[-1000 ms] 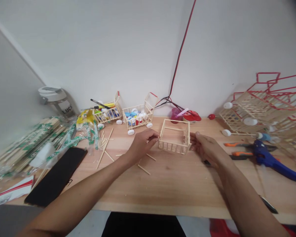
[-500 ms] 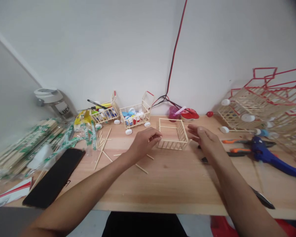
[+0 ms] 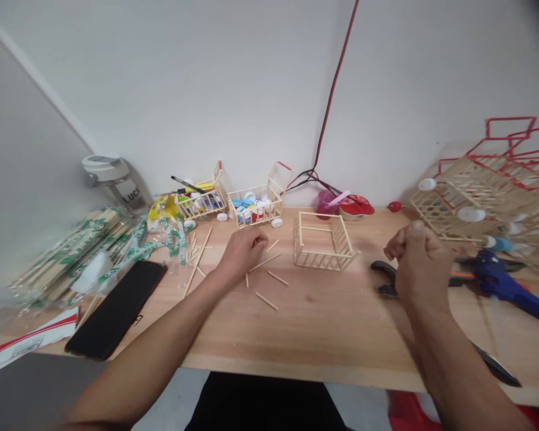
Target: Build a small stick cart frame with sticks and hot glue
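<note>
A small open basket frame of glued wooden sticks (image 3: pixel 326 263) stands on the tabletop between my two hands, touched by neither. My left hand (image 3: pixel 245 248) is to its left, low over several loose sticks (image 3: pixel 267 261). Its fingers are curled together, and whatever they may pinch is hidden. Right of the frame, my right hand (image 3: pixel 420 266) is raised over black-handled pliers (image 3: pixel 385 276), fingers folded in and thumb on top, with nothing showing in it. A blue glue gun (image 3: pixel 498 278) lies just beyond that hand, partly over an orange-and-black tool.
Two stick carts (image 3: pixel 256 212) with bottle caps and pens stand along the wall. Finished red-trimmed carts (image 3: pixel 485 185) crowd the right. Leftward lie a black phone (image 3: pixel 117 308), bundled wrapped chopsticks (image 3: pixel 78 251) and a bottle (image 3: pixel 114 179). A dark blade (image 3: pixel 498 365) rests near the front edge.
My left hand has moved left from the basket frame to the loose sticks. My right hand has swung right and its fingers have folded in. The view has shifted slightly.
</note>
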The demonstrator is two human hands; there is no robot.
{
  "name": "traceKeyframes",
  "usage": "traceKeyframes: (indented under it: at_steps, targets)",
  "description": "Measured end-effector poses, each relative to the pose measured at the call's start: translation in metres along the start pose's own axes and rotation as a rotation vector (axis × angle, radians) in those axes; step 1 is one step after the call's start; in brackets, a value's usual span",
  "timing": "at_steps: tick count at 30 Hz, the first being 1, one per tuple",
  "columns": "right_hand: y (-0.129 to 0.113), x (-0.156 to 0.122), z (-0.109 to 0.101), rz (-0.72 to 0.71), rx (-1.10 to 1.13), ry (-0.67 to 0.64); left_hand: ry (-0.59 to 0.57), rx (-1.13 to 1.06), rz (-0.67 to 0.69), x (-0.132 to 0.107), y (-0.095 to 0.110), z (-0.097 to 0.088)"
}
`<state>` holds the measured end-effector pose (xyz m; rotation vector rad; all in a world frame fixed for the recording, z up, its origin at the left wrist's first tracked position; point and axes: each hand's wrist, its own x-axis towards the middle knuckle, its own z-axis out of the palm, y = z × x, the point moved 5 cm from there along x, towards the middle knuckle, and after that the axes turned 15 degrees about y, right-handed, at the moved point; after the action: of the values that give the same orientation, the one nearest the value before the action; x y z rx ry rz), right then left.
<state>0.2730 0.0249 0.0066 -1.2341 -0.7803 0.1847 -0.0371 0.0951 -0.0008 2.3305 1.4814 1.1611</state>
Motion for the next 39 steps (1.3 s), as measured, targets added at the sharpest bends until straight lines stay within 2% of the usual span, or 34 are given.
traceKeyframes:
  at_steps: [5, 13, 16, 21, 24, 28, 32, 34, 39]
  targets:
    - [-0.014, -0.006, 0.0, -0.154, -0.09, 0.015, -0.076, 0.169, 0.06, -0.006, 0.008, 0.021]
    - [-0.026, -0.014, 0.002, -0.254, -0.166, -0.011, -0.12, 0.227, 0.021, -0.007, 0.004, 0.026]
    - [-0.025, -0.013, 0.002, -0.252, -0.157, -0.018, -0.128, 0.217, -0.027, -0.005, 0.001, 0.02]
    - [-0.022, -0.011, 0.001, -0.25, -0.159, -0.007, -0.116, 0.14, -0.106, -0.002, -0.007, -0.004]
    - [-0.023, -0.012, 0.001, -0.25, -0.168, -0.01, -0.166, 0.036, -0.1, -0.006, -0.004, -0.015]
    - [-0.026, -0.014, 0.003, -0.254, -0.162, -0.033, -0.253, -0.126, -0.033, -0.021, 0.01, -0.012]
    - [-0.027, -0.015, 0.004, -0.246, -0.162, -0.045, -0.269, 0.061, 0.12, -0.036, 0.023, 0.005]
    - [-0.028, -0.016, 0.005, -0.257, -0.179, -0.045, -0.284, 0.105, 0.153, -0.04, 0.026, 0.013]
    - [-0.031, -0.018, 0.006, -0.27, -0.182, -0.054, -0.325, 0.27, 0.307, -0.044, 0.03, 0.02]
